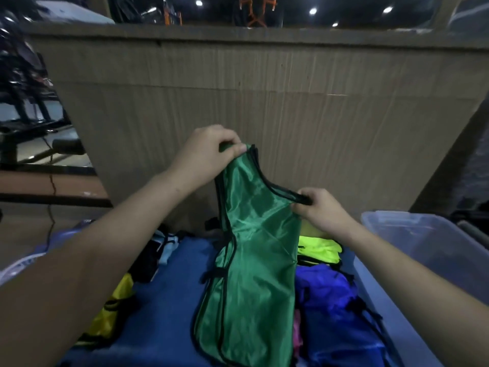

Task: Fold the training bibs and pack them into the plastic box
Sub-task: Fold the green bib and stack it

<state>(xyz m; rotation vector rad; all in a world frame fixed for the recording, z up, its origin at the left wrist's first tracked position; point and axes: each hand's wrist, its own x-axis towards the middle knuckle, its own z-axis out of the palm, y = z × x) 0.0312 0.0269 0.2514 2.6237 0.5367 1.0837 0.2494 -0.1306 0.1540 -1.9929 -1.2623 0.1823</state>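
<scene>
Green bib [251, 260] held up over the counter [174, 300], centre of view, hanging folded lengthwise with black trim along its edges. Left hand [206, 154], at 12 o'clock of the bib: grip is a pinch of thumb and fingers on the top strap. Right hand [320, 207], at 2 o'clock of the bib: grip closed on the black-edged neckline or second strap.

Counter covered in blue cloth. Lower end of the bib reaches down to the cloth near 6 o'clock.

Plastic box [423, 247], clear, at 3 o'clock of the bib, along the right edge of the counter. Contents cannot be made out.

Loose on the counter: neon bib [320, 250] and blue bib [328, 300] between green bib and box; yellow bib [111, 313] at 9 o'clock.

Cardboard wall [264, 102] stands behind.
</scene>
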